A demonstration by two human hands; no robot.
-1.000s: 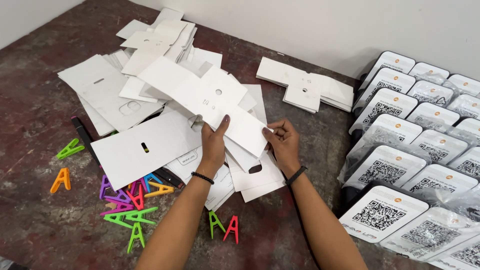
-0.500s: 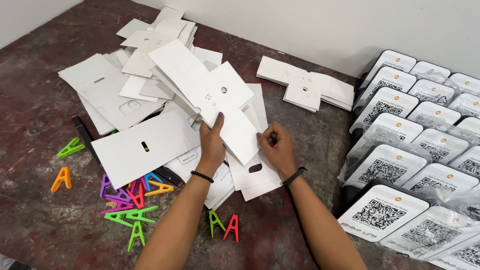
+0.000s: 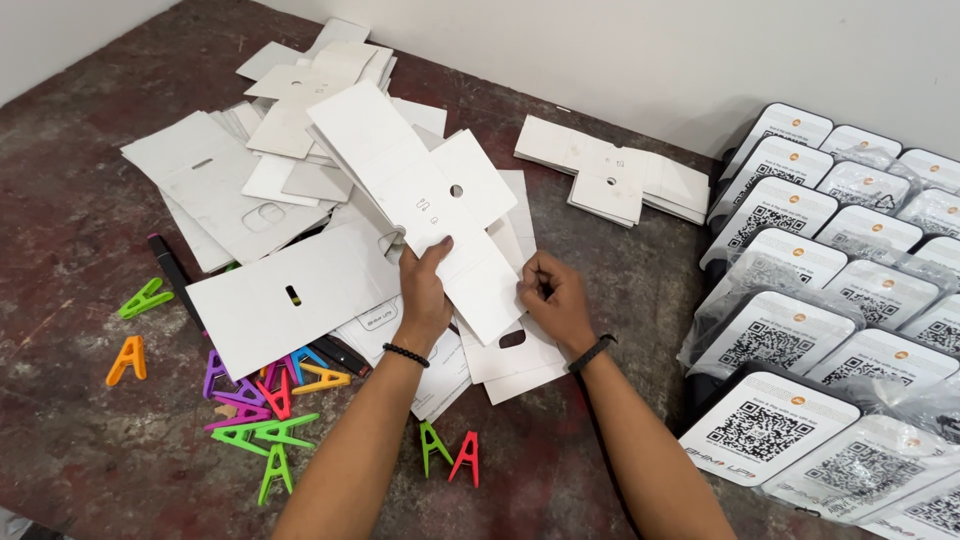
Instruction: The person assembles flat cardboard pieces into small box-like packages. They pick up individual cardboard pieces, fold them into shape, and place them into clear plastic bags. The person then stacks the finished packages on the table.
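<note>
I see my left hand [image 3: 425, 290] gripping a long white die-cut card [image 3: 420, 195] with thumb on top, held tilted above the card pile [image 3: 260, 190] on the dark surface [image 3: 70, 430], while my right hand [image 3: 553, 300], fingers curled shut, touches its lower edge.

both bare forearms reach in from the near edge and converge toward the middle of the scene. the left hand [image 3: 424, 292] is raised with its back to the camera, thumb pointing far and fingers [image 3: 440, 250] pinched shut. a black beaded band circles its wrist. the right hand [image 3: 553, 296] sits just right of it, fingers [image 3: 530, 285] curled inward, a black strap around its wrist.
</note>
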